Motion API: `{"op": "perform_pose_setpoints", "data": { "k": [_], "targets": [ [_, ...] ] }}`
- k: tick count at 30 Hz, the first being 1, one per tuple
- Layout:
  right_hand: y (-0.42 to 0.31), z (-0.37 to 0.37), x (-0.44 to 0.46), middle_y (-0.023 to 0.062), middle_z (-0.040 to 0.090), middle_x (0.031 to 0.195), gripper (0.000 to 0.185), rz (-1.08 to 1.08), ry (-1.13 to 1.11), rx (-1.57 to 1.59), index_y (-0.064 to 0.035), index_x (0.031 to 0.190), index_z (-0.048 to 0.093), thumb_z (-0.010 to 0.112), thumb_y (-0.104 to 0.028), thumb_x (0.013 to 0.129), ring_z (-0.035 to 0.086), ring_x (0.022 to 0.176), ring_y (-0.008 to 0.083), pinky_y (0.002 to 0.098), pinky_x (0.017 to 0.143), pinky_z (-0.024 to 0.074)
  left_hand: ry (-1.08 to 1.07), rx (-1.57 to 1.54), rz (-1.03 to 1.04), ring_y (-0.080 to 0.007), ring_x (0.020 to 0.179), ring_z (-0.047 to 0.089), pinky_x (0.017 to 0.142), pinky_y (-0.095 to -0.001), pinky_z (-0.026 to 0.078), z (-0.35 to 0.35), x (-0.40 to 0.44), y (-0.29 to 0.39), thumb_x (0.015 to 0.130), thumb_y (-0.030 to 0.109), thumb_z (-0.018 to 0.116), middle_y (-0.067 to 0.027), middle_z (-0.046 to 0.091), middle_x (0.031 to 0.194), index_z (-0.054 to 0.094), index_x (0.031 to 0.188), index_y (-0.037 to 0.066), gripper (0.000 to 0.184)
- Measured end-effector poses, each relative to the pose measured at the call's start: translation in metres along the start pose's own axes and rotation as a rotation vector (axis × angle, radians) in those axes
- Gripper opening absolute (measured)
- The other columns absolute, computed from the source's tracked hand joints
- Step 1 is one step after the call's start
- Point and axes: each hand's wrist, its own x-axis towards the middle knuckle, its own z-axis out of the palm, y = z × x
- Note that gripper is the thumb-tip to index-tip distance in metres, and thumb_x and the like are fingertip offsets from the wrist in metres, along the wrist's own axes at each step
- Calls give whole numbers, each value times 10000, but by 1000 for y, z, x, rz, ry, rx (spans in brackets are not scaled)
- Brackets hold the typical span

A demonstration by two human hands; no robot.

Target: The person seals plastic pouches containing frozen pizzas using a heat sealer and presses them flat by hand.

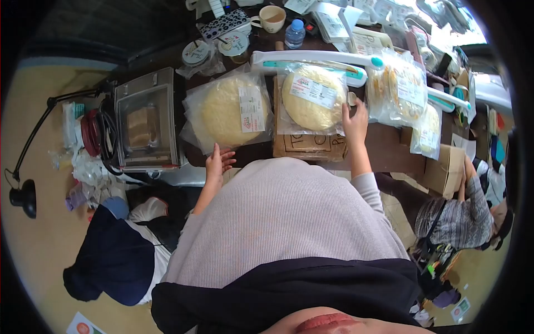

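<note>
A round, pale flatbread in a clear labelled bag [313, 96] lies on a cardboard box [308, 146] in front of me. My right hand [356, 123] is at the bag's right edge, thumb and fingers apart. By its fingertips is a small pale object [351, 99] that I cannot make out. To the left, a group of similar bagged flatbreads [225, 111] rests on the dark table [384, 158]. My left hand [220, 165] is open just below their lower edge, fingers spread, holding nothing.
Behind the box lie long white-and-teal sealer-like bars [311, 58]. More bagged breads [397, 83] are piled right. A clear-lidded machine [146, 122] stands left. A cup [272, 19], a bottle [295, 34] and papers stand behind. Another person [456, 220] touches a carton [445, 170]; one more [117, 256] is at left.
</note>
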Motion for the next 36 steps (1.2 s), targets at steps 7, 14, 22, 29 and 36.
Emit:
{"op": "perform_pose_setpoints", "data": {
  "k": [7, 14, 22, 29, 36],
  "targets": [
    [23, 2, -79, 169, 599, 959, 457, 376, -144, 141, -21, 877, 564, 626, -474, 857, 568, 914, 387, 461, 801, 445, 62, -50, 45, -170, 618, 674, 419, -212, 463, -9, 15, 11, 971, 504, 446, -101, 693, 904, 499, 1130, 27, 506],
    [23, 8, -54, 125, 642, 1015, 335, 426, -247, 494, 42, 810, 610, 634, -282, 892, 590, 838, 236, 323, 752, 468, 138, 108, 283, -140, 500, 601, 357, -211, 370, -18, 37, 20, 992, 416, 455, -83, 654, 871, 499, 1081, 49, 380],
    [-90, -112, -33, 62, 608, 1130, 147, 534, -74, 1745, -36, 1053, 599, 540, -131, 958, 573, 1029, 143, 282, 953, 435, 231, -13, 312, -121, 585, 521, 478, -259, 411, -12, 45, 13, 1008, 362, 389, -33, 563, 960, 497, 1067, 99, 290],
    [-19, -239, -32, 238, 506, 1335, 245, 609, 268, 1694, -26, 999, 596, 406, -180, 980, 532, 1174, 282, 400, 1033, 409, 316, -193, 174, -166, 763, 539, 648, -350, 449, 1, 42, 15, 948, 530, 457, -15, 531, 1063, 473, 1142, 116, 457],
    [91, -348, -3, 204, 524, 1284, 455, 647, 662, 1300, 69, 1264, 482, 306, -263, 1009, 495, 1212, 330, 462, 1049, 366, 412, -143, 427, -207, 824, 592, 720, -328, 484, 37, 47, -4, 847, 409, 708, -73, 627, 981, 586, 1056, 19, 460]
  ]
}}
